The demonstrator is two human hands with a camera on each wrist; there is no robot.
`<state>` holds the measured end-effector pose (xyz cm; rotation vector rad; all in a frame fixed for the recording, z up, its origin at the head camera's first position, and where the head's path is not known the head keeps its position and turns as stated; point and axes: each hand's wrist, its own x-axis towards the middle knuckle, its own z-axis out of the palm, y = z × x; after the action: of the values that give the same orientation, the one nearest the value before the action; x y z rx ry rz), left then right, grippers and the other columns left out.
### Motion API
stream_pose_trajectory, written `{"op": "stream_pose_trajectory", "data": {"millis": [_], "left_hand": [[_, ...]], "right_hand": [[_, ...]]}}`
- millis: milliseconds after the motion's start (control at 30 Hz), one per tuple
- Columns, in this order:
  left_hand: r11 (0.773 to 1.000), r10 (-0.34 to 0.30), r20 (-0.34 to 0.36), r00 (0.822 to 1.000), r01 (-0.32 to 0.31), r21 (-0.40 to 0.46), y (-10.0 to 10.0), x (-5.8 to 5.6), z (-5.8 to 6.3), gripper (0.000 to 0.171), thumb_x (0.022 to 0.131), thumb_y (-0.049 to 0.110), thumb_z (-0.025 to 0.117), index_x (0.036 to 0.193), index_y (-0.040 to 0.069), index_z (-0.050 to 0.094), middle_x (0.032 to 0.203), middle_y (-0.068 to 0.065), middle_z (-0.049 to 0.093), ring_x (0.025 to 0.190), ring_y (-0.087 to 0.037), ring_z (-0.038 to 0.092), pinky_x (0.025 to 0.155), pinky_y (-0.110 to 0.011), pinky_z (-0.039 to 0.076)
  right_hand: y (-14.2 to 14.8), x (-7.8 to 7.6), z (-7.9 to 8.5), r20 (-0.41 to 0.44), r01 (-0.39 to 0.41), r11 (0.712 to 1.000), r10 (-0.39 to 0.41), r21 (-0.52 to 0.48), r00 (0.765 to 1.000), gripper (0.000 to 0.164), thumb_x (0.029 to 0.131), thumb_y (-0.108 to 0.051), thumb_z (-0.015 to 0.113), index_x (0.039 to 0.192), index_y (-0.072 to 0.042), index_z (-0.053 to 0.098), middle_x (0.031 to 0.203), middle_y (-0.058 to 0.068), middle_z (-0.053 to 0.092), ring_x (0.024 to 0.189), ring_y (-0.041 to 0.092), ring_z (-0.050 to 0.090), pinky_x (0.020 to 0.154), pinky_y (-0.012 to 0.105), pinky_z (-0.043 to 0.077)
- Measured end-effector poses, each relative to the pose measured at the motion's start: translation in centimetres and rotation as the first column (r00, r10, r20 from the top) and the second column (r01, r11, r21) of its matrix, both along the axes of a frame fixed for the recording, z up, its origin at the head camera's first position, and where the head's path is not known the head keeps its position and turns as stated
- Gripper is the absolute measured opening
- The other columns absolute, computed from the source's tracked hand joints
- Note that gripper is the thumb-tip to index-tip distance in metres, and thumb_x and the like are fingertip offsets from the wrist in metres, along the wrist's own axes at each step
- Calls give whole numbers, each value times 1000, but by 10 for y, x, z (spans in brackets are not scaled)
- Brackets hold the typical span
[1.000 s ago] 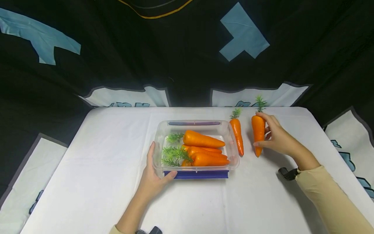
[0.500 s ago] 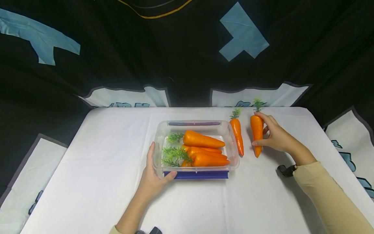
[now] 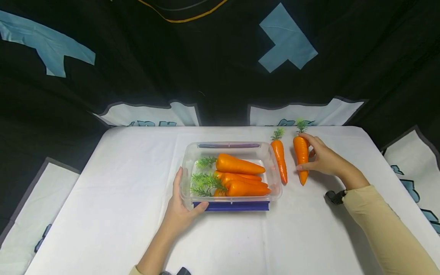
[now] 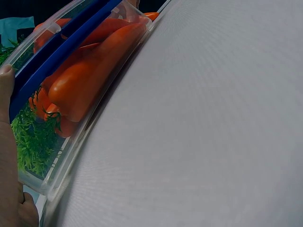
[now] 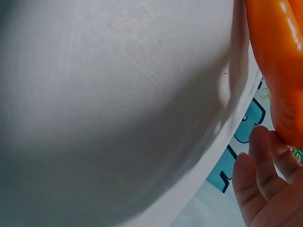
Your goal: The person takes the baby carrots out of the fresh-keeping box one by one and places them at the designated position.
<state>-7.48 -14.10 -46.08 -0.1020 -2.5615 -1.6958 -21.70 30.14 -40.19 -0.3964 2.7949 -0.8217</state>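
My right hand (image 3: 321, 156) pinches a glossy orange carrot (image 3: 301, 151) with a green top, thumb near its tip and fingers by its upper end. The carrot points toward me, to the right of the container; in the right wrist view its orange body (image 5: 279, 61) fills the upper right corner. My left hand (image 3: 180, 208) grips the front left corner of a clear plastic container (image 3: 275, 160), thumb by the blue front latch (image 3: 230, 206). Inside lie several carrots (image 3: 237, 164), leafy tops to the left. In the left wrist view the thumb (image 4: 6, 85) touches the blue latch.
A second loose carrot (image 3: 279, 160) lies just beside the container's right wall, between it and my right hand. The white-covered table (image 3: 220, 244) ends at the back against a dark curtain (image 3: 220, 76) with pale blue patches.
My right hand and its carrot have shifted slightly left and a little toward me. The left hand, the container and the loose carrot look unmoved.
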Motion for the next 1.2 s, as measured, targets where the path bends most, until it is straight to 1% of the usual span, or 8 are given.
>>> {"op": "stream_pose_trajectory", "data": {"millis": [133, 300, 533, 767, 867, 933, 1000, 1200], "left_hand": [[1000, 2, 2, 1000, -2, -6, 0, 0, 1, 118, 76, 30, 84, 157, 46, -1, 167, 1, 17, 149, -41, 26, 111, -71, 29], [1000, 3, 6, 1000, -3, -9, 0, 0, 0, 118, 76, 31, 84, 157, 43, -1, 167, 1, 17, 149, -41, 26, 110, -72, 28], [1000, 3, -3, 1000, -3, -4, 0, 0, 1, 118, 76, 30, 84, 157, 43, 0, 167, 1, 17, 149, -40, 26, 111, -71, 28], [1000, 0, -6, 1000, 0, -3, 0, 0, 1, 118, 76, 30, 84, 158, 42, 0, 167, 1, 17, 148, -40, 27, 111, -70, 30], [1000, 3, 0, 1000, -3, -6, -1, 0, 0, 117, 77, 31, 84, 158, 41, 0, 167, 2, 17, 148, -40, 28, 111, -70, 30], [1000, 3, 4, 1000, -3, -4, -1, 1, 0, 117, 77, 31, 84, 158, 41, 0, 167, 2, 16, 148, -40, 27, 111, -70, 30], [1000, -1, 8, 1000, 0, 5, -1, 0, 0, 117, 77, 31, 84, 158, 42, -1, 167, 3, 16, 149, -39, 26, 112, -69, 29], [1000, -12, 4, 1000, 12, 10, -1, 0, -1, 117, 78, 30, 83, 156, 47, -2, 167, 4, 15, 149, -38, 26, 113, -68, 29]], "right_hand": [[1, -2, -1, 22, -2, 1000, 2, -2, 1000, 110, 74, -37, 88, 157, -13, 19, 130, 21, 41, 102, 34, 52, 92, 53, 54], [3, -6, -2, 60, 22, 1000, -23, 13, 998, 111, 73, -42, 87, 157, -13, 20, 134, 22, 39, 105, 34, 48, 92, 49, 50], [4, -8, -4, 87, 46, 998, -50, 47, 995, 112, 74, -46, 85, 157, -12, 19, 137, 24, 38, 105, 35, 47, 94, 51, 50], [5, -9, -4, 110, 44, 993, -56, 105, 992, 110, 78, -49, 82, 159, -11, 17, 138, 26, 37, 100, 33, 48, 86, 42, 51], [5, -9, -5, 117, 42, 991, -57, 129, 992, 109, 79, -50, 80, 160, -13, 17, 141, 28, 35, 102, 35, 48, 91, 49, 53], [5, -9, -6, 117, 41, 989, -58, 142, 991, 109, 80, -51, 79, 160, -14, 16, 145, 29, 32, 106, 38, 49, 96, 56, 52], [6, -9, -6, 117, 46, 987, -64, 155, 991, 109, 80, -52, 78, 160, -15, 15, 147, 29, 29, 108, 40, 49, 99, 60, 50], [7, -8, -2, 81, 64, 978, -82, 198, 993, 107, 81, -61, 72, 161, -22, 12, 148, 31, 23, 102, 39, 51, 94, 58, 53]]}}
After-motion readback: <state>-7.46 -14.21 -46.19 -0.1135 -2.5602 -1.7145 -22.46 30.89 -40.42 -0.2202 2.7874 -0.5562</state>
